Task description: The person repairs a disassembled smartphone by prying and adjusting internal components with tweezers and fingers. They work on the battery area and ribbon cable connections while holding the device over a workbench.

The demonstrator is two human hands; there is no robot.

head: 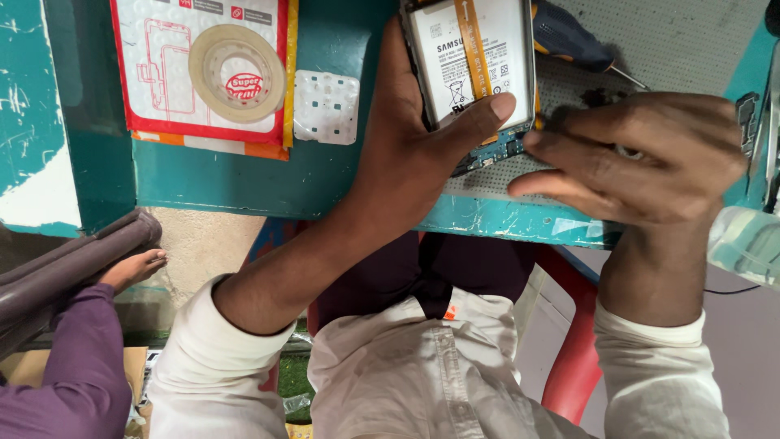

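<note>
Firmly, left hand (410, 146) clamps opened phone (471, 61); right hand (642, 158) pinches its edge.

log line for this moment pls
left hand grips opened phone | right hand fingertips at its lower edge | screwdriver lies on mat
</note>
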